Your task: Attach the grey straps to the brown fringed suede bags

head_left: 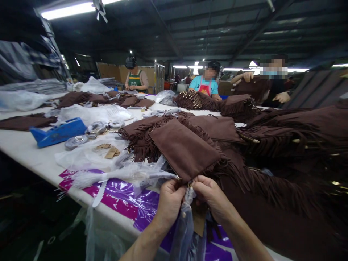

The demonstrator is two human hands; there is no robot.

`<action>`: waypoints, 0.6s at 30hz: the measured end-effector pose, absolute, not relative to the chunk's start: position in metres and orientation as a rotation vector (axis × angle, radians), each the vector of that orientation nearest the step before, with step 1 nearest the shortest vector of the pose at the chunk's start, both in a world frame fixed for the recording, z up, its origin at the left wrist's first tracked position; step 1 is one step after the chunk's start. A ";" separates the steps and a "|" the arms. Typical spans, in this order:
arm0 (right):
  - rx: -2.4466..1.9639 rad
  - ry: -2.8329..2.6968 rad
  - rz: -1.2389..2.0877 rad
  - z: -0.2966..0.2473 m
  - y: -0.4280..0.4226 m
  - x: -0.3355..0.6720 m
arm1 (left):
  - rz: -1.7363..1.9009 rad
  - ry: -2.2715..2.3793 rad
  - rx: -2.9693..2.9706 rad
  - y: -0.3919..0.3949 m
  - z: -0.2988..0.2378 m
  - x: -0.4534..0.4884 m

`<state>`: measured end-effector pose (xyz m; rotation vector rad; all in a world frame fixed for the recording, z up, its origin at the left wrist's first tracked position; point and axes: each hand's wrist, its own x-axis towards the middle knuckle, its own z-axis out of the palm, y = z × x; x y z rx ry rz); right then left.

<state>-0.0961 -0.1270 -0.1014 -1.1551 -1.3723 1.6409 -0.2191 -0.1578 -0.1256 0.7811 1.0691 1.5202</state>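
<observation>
L hand (169, 203) & R hand (210, 194) both pinch near end of brown fringed pouch (185, 146), by gold hardware (190, 186). Pouch's over tabletop pile, incl. another brown pouch (217, 127); kraft tag (199, 222) below hands.

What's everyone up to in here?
A person's left hand and right hand have their fingers at the near end of a brown pouch, by its gold-coloured metal fitting; exactly what the fingertips pinch is hard to see. A cardboard tag hangs below. More fringed brown pieces are heaped to the right, and a blue tape dispenser sits at left. Across the table, a co-worker holds up something brown.
</observation>
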 end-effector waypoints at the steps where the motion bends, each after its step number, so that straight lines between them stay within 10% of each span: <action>1: -1.155 -1.377 1.636 -0.102 -0.127 -0.096 | 1.553 1.076 0.781 -0.157 -0.126 -0.219; 18: -1.099 -1.335 1.668 -0.105 -0.128 -0.098 | 1.458 1.118 0.824 -0.156 -0.126 -0.218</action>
